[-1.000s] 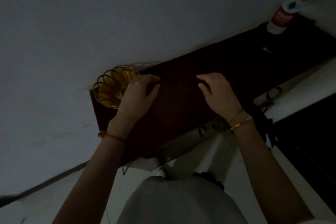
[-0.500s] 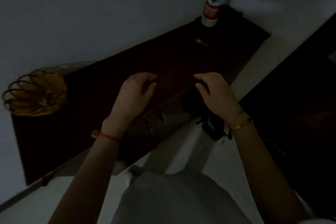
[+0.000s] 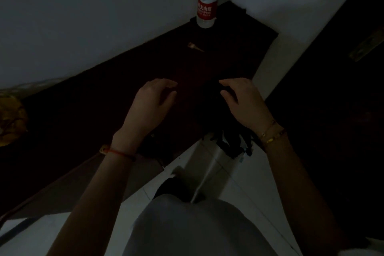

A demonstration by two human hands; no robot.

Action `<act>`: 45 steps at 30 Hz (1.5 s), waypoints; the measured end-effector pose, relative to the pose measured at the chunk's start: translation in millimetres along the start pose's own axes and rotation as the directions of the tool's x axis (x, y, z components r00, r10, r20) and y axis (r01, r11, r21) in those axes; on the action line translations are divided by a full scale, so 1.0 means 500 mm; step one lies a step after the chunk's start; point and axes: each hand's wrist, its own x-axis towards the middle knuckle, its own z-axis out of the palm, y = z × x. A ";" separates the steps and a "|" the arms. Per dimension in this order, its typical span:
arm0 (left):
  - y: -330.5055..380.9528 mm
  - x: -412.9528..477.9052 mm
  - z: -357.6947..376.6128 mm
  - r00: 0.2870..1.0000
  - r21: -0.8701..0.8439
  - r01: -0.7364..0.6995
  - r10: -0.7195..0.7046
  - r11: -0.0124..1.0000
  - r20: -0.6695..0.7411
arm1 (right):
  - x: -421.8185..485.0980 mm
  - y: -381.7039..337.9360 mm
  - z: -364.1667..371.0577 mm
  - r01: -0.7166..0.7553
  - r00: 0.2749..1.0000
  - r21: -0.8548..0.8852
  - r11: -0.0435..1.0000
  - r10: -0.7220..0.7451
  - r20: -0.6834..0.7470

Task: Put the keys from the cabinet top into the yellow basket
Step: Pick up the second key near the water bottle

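Observation:
The scene is dim. A small brass-coloured key (image 3: 195, 46) lies on the dark red cabinet top (image 3: 93, 100), towards its far end, just in front of a water bottle. The yellow wire basket (image 3: 11, 119) stands at the cabinet's left end, cut off by the frame edge. My left hand (image 3: 150, 104) hovers over the middle of the cabinet top, fingers loosely curled and apart, holding nothing. My right hand (image 3: 242, 101) hovers beside it near the front edge, also with nothing in it. Both hands are well short of the key.
A clear water bottle with a red label (image 3: 206, 0) stands at the far end against the white wall (image 3: 83, 16). A dark bag or cloth (image 3: 232, 143) hangs off the cabinet's front below my right wrist. A dark door (image 3: 332, 89) is at right, pale floor below.
The view has swung to the right along the cabinet: the basket slid from centre-left to the left edge, and the bottle and key came into fuller view. Both hands stay empty.

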 end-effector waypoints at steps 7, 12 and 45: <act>-0.034 0.096 0.045 1.000 -0.006 0.009 -0.009 1.000 0.014 | 0.078 0.055 0.008 -0.023 1.000 0.013 1.000 0.023 -0.009; -0.066 0.200 0.072 0.999 -0.036 0.042 -0.043 0.998 -0.016 | 0.193 0.092 0.005 -0.006 1.000 -0.003 1.000 0.006 -0.001; -0.187 0.525 0.178 0.909 -0.103 0.405 -0.412 0.909 -0.058 | 0.749 0.175 0.161 0.082 0.946 -0.098 0.992 -0.046 0.321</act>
